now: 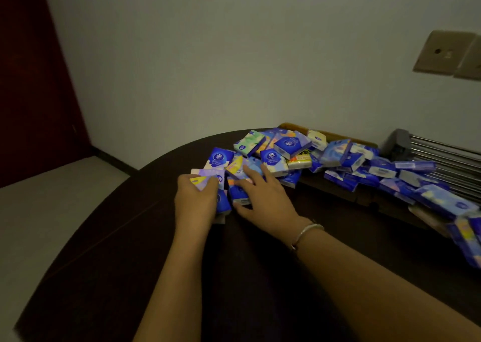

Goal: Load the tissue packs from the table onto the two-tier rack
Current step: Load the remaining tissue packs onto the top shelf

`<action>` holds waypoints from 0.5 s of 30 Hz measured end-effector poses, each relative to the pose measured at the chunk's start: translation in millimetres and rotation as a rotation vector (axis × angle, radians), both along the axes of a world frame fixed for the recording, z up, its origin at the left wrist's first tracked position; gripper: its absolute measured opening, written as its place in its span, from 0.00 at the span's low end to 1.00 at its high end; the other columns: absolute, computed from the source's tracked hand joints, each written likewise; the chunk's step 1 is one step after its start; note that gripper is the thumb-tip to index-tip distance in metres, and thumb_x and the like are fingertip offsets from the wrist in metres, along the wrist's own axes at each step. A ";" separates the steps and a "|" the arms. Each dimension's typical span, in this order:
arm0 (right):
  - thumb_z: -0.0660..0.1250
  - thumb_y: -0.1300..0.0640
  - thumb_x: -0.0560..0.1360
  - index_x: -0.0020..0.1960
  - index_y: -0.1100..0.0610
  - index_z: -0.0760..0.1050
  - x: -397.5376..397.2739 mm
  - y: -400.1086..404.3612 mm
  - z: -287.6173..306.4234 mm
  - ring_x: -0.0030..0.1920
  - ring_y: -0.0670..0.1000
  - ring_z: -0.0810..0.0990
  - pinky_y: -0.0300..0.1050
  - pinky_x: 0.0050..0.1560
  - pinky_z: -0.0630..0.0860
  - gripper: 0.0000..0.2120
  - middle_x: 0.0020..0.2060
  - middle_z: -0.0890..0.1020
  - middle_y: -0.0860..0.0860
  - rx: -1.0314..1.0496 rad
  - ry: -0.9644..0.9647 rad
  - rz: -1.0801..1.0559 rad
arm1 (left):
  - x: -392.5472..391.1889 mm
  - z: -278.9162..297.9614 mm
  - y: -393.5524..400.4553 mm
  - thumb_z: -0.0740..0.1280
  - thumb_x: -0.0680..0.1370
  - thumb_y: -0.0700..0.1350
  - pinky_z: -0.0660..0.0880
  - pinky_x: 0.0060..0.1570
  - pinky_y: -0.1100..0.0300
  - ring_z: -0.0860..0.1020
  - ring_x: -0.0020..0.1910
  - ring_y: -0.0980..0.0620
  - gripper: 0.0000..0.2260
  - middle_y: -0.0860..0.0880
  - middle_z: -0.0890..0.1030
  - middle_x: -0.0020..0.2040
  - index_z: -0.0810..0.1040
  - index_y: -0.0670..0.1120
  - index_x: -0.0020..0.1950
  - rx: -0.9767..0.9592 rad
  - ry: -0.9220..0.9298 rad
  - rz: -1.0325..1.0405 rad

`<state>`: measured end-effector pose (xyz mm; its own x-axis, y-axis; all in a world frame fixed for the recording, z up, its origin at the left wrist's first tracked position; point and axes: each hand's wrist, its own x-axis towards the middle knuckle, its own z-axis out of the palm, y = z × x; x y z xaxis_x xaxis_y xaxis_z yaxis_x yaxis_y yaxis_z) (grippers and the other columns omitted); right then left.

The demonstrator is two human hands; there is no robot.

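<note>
A heap of small tissue packs (283,149), mostly blue with some pastel ones, lies on the far side of the dark round table (109,250). My left hand (194,198) grips a stack of packs (208,179) at the heap's near left end, fingers curled over a pale purple pack on top. My right hand (263,196) lies beside it with spread fingers on a blue pack (238,192), thumb at its near edge. The metal rack (442,157) stands at the right, and more packs (406,183) lie along its lower tier.
A grey-white wall runs behind the table, with a beige switch plate (440,53) at upper right. A dark red door (31,81) stands at left above pale floor. A wooden strip (335,135) shows behind the heap. A bracelet (307,231) circles my right wrist.
</note>
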<state>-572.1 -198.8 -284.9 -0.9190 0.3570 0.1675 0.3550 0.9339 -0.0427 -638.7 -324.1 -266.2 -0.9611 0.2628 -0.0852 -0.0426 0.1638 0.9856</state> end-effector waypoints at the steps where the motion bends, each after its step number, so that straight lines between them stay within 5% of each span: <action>1: 0.62 0.41 0.74 0.72 0.43 0.61 4.3 -3.2 -0.9 0.75 0.59 0.49 0.59 0.73 0.57 0.27 0.75 0.55 0.48 -0.023 0.037 0.009 | 0.4 -0.8 0.1 0.64 0.78 0.47 0.69 0.38 0.59 0.72 0.46 0.52 0.16 0.48 0.72 0.53 0.68 0.45 0.64 -0.003 0.002 0.001; 8: 0.69 0.46 0.68 0.51 0.45 0.68 64.5 -10.3 6.5 0.59 0.46 0.66 0.47 0.63 0.65 0.15 0.58 0.66 0.43 -0.201 0.142 0.127 | 13.0 2.4 3.2 0.70 0.75 0.45 0.68 0.30 0.69 0.74 0.41 0.58 0.19 0.51 0.74 0.55 0.69 0.47 0.64 0.105 0.045 -0.047; 12: 0.70 0.44 0.69 0.43 0.45 0.65 107.2 -12.8 5.0 0.52 0.42 0.68 0.39 0.55 0.66 0.14 0.52 0.65 0.41 -0.174 0.164 0.066 | 26.9 3.8 8.9 0.69 0.76 0.49 0.77 0.43 0.59 0.77 0.45 0.57 0.16 0.51 0.77 0.51 0.72 0.46 0.60 0.138 0.009 -0.147; 15: 0.73 0.45 0.67 0.43 0.45 0.62 130.4 -11.6 13.8 0.47 0.42 0.71 0.40 0.46 0.72 0.19 0.50 0.65 0.43 -0.223 0.142 -0.005 | 47.0 10.6 11.7 0.65 0.78 0.48 0.80 0.40 0.58 0.81 0.43 0.56 0.13 0.49 0.79 0.52 0.68 0.48 0.60 0.278 -0.155 -0.263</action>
